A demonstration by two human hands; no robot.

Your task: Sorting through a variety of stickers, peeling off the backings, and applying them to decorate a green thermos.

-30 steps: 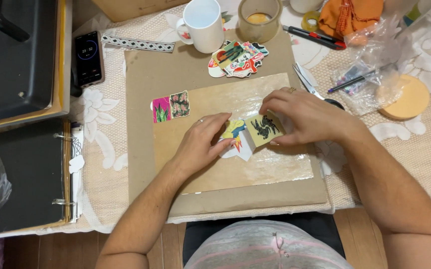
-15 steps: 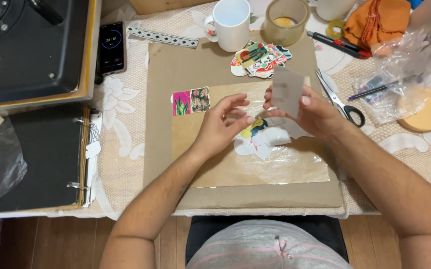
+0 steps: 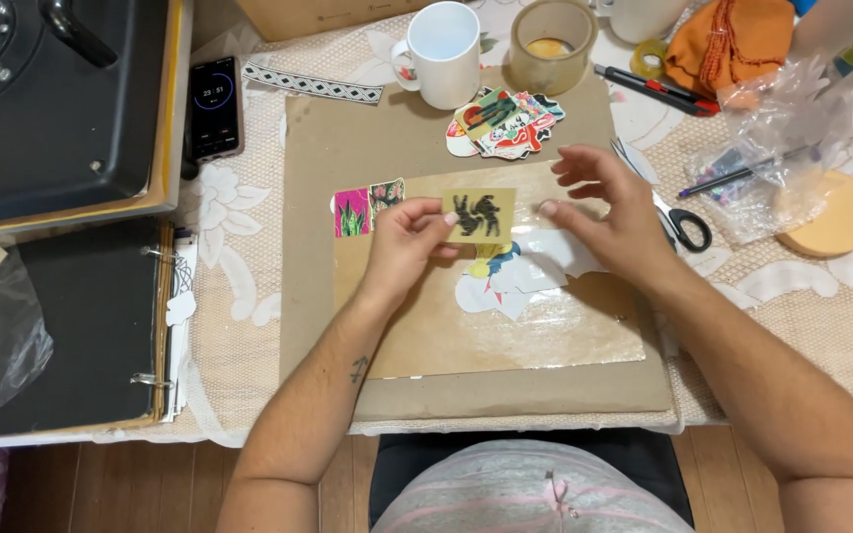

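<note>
From the head view, my left hand (image 3: 402, 237) had its fingers pinched on the left edge of a small tan sticker (image 3: 481, 214) with two dark figures, holding it just above the clear plastic sheet (image 3: 545, 331) on the brown cardboard (image 3: 328, 148). My right hand (image 3: 612, 212) hung just beside the sticker's right edge with fingers spread loosely and gripping nothing, above a white cutout with a yellow and blue picture (image 3: 505, 276). A pile of bright stickers (image 3: 501, 122) lay near a white mug (image 3: 443, 51), and black-handled scissors (image 3: 681, 222) lay just right of my right hand.
</note>
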